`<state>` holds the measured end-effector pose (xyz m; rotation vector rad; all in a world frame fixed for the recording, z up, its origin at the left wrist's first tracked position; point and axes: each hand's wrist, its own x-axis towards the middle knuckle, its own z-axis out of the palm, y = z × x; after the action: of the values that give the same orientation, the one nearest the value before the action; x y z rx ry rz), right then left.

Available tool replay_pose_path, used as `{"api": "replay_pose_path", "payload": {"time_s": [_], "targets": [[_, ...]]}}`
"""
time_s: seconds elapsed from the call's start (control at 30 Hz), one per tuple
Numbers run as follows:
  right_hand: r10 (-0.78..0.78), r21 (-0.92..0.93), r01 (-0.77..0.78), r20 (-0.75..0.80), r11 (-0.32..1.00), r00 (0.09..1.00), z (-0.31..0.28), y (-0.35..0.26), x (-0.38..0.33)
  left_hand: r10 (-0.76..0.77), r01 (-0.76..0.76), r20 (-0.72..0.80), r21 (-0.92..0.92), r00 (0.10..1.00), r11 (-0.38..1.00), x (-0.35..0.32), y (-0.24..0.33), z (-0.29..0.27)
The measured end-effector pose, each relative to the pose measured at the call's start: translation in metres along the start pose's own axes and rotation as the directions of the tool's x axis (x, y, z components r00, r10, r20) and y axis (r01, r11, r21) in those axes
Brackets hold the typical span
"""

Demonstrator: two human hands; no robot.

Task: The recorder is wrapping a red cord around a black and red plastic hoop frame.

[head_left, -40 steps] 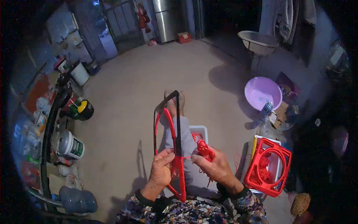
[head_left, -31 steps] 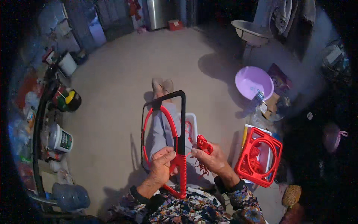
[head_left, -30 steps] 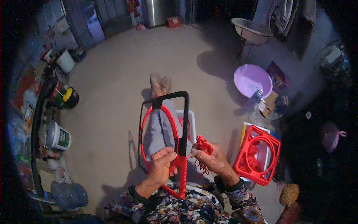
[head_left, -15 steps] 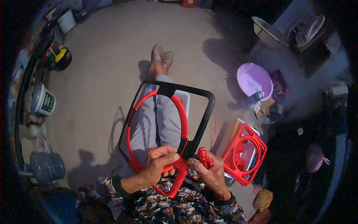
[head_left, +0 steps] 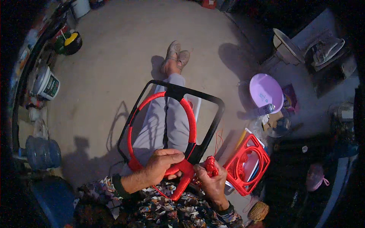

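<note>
A black rectangular frame with a round ring inside it rests slanted over my lap. Red cord is wound tightly round much of the ring and the near corner; the far bar and right side are bare black. My left hand is closed on the near part of the ring, thumb on top and fingertips beneath. Beside it, my right hand grips a small knotted bundle of red cord close to the frame. A thin loose loop of red thread rises past the bundle.
Right of me, a red frame lies on a box holding red material. Beyond it stand a purple basin and a spray can. At left are a water jug, a white bucket and a yellow-and-black round thing.
The whole view has turned slightly. My right hand with the cord bundle sits a little lower and nearer me; my left hand keeps its hold on the frame.
</note>
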<state>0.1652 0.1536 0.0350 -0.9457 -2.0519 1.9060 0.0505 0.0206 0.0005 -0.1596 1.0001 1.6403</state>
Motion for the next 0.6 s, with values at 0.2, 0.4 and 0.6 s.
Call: {"api": "replay_pose_path", "payload": {"time_s": [0.2, 0.4, 0.6], "targets": [[0.154, -0.050, -0.153, 0.009, 0.987, 0.988, -0.006, 0.004, 0.001, -0.008, 0.004, 0.054, 0.075, 0.999, 0.997, 0.005, -0.003, -0.005], [0.325, 0.537, -0.496, 0.384, 0.682, 0.864, -0.044, 0.080, 0.020, 0.000, -0.002, 0.039, 0.062, 0.999, 0.998, 0.006, -0.008, -0.004], [0.183, 0.590, -0.261, 0.189, 0.764, 0.965, -0.061, 0.053, 0.019, 0.041, -0.042, 0.013, 0.083, 0.999, 0.996, 0.003, -0.006, -0.001]]}}
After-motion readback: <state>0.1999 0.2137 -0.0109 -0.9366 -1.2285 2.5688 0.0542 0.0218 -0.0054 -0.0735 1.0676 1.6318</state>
